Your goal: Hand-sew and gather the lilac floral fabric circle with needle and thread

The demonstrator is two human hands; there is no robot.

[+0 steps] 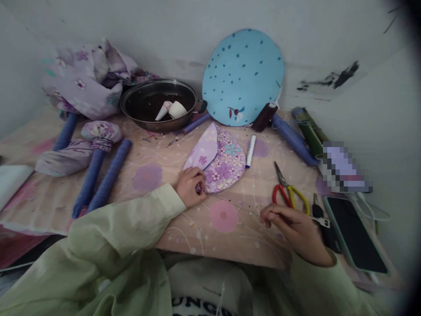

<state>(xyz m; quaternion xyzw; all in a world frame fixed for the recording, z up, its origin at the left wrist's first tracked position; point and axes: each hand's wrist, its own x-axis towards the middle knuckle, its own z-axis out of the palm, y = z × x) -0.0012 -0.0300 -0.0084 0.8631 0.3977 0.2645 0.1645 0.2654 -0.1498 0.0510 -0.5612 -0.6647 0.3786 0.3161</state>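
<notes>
A round piece of purple floral fabric lies on the table, its upper left part folded over to show a paler side with a dark blue edge. My left hand is closed on the lower left edge of this fabric, with a bit of it bunched at the fingers. To the right, my right hand is held above the table with its fingers pinched together. A faint thread runs from the fabric towards these fingertips; what they pinch is too small to make out.
Red and yellow handled scissors, a key and a dark phone lie near my right hand. Behind the fabric are a marker, a metal pan and a blue round panel. Blue wrapped rods lie left.
</notes>
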